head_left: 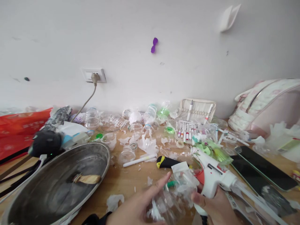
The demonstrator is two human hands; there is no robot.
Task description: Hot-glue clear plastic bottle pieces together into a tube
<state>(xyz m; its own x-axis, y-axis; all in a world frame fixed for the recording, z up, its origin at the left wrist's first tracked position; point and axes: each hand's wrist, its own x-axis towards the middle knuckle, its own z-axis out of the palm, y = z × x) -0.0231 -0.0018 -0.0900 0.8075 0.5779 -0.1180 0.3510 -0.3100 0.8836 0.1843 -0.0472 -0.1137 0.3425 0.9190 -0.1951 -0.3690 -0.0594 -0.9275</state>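
Low in the centre, my left hand [142,204] curls around a clear plastic bottle [167,204] with a green cap or ring [172,184]. Crumpled clear plastic and a whitish scrap [180,167] lie against its upper end. My right hand [221,206] is closed around the handle of a white hot glue gun [212,172], thumb toward the bottle. The gun has a red trigger, and a long glue stick [260,201] runs out of its back. Just beyond the bottle lies a black and yellow utility knife [167,162]. Parts of both hands are cut off by the lower edge.
A metal basin [103,165] holding a brush-like wooden-handled tool [87,179] stands left. Cut bottles and scraps [148,143] litter the table's back. A marker case [198,109], two dark phone-like slabs [264,165] and a backpack [272,106] are right. A cord [87,101] hangs from the socket.
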